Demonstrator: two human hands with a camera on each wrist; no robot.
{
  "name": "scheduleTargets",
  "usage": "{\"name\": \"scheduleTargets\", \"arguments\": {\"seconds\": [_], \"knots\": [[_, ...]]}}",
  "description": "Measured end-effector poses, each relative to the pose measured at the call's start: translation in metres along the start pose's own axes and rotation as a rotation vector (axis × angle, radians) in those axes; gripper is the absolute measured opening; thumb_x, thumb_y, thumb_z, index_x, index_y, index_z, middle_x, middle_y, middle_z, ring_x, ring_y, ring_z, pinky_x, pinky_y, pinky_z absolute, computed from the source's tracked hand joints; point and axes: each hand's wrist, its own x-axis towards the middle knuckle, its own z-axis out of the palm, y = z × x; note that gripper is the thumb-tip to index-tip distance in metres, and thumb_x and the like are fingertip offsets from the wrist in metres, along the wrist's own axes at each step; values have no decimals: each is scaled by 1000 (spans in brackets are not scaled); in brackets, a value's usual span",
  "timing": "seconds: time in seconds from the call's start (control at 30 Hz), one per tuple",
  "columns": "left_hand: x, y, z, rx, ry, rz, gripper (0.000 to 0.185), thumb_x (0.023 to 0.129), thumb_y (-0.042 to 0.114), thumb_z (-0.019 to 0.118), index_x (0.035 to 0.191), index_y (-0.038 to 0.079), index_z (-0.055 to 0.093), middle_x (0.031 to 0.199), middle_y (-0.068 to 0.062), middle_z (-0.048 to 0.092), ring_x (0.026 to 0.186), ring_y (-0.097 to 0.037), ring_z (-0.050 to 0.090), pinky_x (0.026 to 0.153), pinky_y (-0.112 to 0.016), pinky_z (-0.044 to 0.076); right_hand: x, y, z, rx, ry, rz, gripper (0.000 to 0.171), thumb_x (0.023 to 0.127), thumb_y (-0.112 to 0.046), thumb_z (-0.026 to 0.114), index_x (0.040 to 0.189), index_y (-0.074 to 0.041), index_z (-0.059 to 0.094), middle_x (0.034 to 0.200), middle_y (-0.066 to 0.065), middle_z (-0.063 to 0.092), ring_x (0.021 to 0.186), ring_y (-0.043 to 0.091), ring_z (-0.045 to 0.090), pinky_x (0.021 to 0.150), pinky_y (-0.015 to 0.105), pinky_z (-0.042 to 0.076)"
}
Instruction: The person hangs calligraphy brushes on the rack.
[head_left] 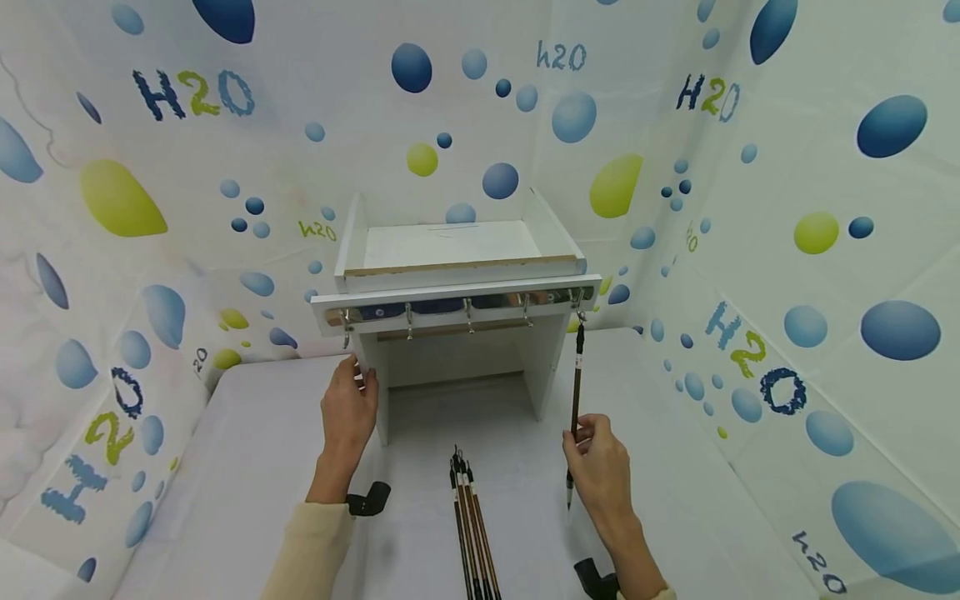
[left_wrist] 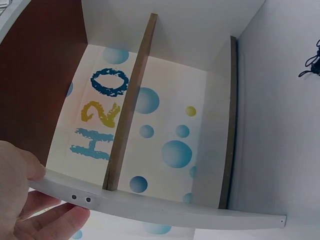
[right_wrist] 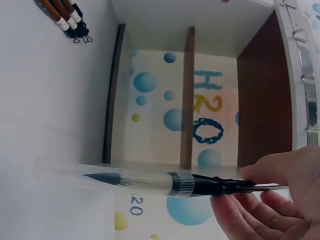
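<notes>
Near the centre of the head view, a white hook rack stands on the desk, with a row of metal hooks along its front rail. One calligraphy brush hangs straight down from the rightmost hook, right of centre in the frame; its loop appears to be on the hook, though that is too small to be sure. The right hand pinches this brush low on its handle between thumb and curled fingers, and the right wrist view shows the dark tip inside a clear cap (the fingers grip just behind the ferrule). The left hand rests against the rack's left side panel, fingers fairly straight, steadying it without closing round anything. At the bottom centre of the frame, a bundle of brushes lies on the desk between the two hands. Judging by this, the work is at an early stage: one brush is at its hook, four hooks are bare, and the bundle is untouched.
</notes>
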Motion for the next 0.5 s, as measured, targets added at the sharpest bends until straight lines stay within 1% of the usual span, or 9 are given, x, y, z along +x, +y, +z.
{"name": "scheduleTargets", "arguments": {"seconds": [0.3,0.5], "knots": [[-1,-1,0,3,11,4,34,95,3,62,124,-14,56,106,-32,66,85,-44,73,66,-52,61,4,8,12,6,6,-22,26,81,3,76,103,6,61,78,15,70,64,22,71,52,27,55],[-1,-1,0,4,12,6,34,95,4,62,124,-12,56,106,-31,66,85,-43,73,67,-51,61,8,15,23,20,3,-2,25,83,2,75,103,5,60,81,16,71,68,24,72,54,30,56]]}}
